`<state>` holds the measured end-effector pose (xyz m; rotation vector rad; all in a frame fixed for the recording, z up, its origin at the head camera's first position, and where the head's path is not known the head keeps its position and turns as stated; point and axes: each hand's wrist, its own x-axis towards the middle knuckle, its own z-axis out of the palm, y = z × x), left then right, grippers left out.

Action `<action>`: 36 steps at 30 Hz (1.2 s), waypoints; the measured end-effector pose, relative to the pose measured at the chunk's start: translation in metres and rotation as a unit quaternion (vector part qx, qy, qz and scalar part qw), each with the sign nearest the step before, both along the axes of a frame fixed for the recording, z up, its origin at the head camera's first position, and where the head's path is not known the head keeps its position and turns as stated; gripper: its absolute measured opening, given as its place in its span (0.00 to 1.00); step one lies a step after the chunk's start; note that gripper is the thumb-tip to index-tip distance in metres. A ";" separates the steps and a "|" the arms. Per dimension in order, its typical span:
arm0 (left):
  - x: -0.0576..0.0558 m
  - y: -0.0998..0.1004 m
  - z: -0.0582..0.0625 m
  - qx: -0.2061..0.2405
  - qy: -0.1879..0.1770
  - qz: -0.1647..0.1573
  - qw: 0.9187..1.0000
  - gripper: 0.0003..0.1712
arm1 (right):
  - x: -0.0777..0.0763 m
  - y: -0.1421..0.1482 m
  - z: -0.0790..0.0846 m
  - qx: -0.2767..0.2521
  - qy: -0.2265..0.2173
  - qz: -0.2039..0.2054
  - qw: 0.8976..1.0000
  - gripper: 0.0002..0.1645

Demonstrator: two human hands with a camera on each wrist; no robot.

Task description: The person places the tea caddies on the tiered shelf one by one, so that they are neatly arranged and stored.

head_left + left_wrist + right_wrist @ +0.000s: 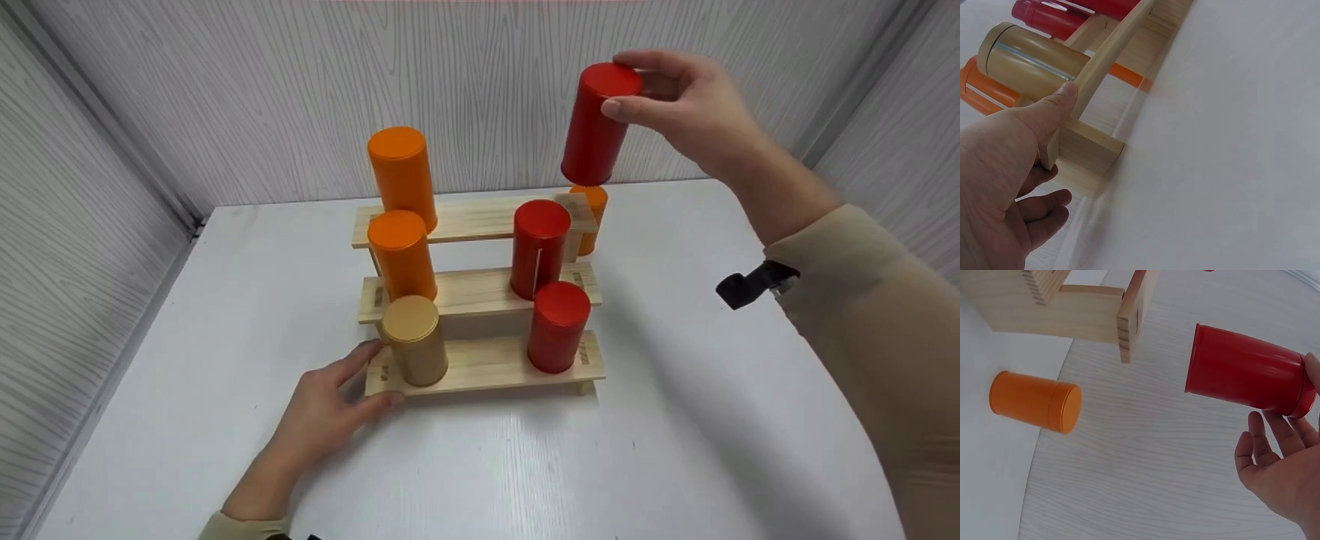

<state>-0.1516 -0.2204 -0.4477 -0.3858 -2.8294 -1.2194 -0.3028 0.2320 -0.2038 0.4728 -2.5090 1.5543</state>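
A three-step wooden rack (487, 363) stands on the white table. High over the right end of its top step, my right hand (686, 105) holds a red can (595, 127) by its lidded upper end, between thumb and fingers. My left hand (326, 412) grips the left end of the bottom step, thumb at the front edge. Beside that thumb stands a gold can (415, 341). Orange cans (409, 180) (405, 259) occupy the left of the top and middle steps. Red cans (540, 247) (559, 328) stand at the right of the middle and bottom steps.
Behind the rack's right end, another orange can (1036, 401) stands upright on the table, partly hidden by the rack in the head view. A pale wood-grain wall (285, 97) rises along the table's far edge, with side panels left and right.
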 end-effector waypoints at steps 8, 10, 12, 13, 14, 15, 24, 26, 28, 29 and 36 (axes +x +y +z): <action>-0.001 0.000 0.000 -0.002 0.003 -0.001 1.000 0.49 | 0.000 -0.030 0.003 0.003 0.016 0.037 0.999 0.38; -0.001 0.000 0.001 -0.003 0.001 -0.002 1.000 0.49 | -0.001 -0.036 0.002 0.000 0.019 0.047 0.999 0.38; 0.000 0.000 0.001 -0.004 0.000 -0.002 1.000 0.50 | -0.003 -0.042 0.000 -0.001 0.019 0.054 0.998 0.38; 0.000 0.000 0.001 -0.004 -0.001 -0.002 1.000 0.50 | -0.003 -0.045 0.000 -0.001 0.020 0.058 0.998 0.38; 0.000 0.001 0.001 -0.004 -0.001 -0.002 1.000 0.49 | -0.003 -0.048 -0.001 -0.002 0.018 0.060 0.998 0.38; 0.000 0.001 0.001 -0.005 -0.001 -0.001 1.000 0.49 | -0.004 -0.051 -0.002 -0.002 0.016 0.062 0.998 0.38; 0.000 0.003 0.001 -0.008 -0.006 0.006 1.000 0.50 | -0.002 -0.076 -0.006 0.006 0.009 0.078 0.997 0.38; 0.000 0.003 0.001 -0.010 -0.007 0.005 1.000 0.50 | -0.002 -0.080 -0.008 0.008 0.007 0.081 0.997 0.38; 0.000 0.003 0.001 -0.011 -0.008 0.005 1.000 0.50 | -0.002 -0.084 -0.009 0.011 0.006 0.086 0.996 0.38; 0.000 0.003 0.001 -0.011 -0.007 0.004 1.000 0.50 | -0.001 -0.086 -0.010 0.013 0.006 0.088 0.996 0.38; 0.000 0.003 0.001 -0.009 -0.001 0.000 1.000 0.50 | -0.001 -0.095 -0.014 0.000 0.006 0.109 0.994 0.37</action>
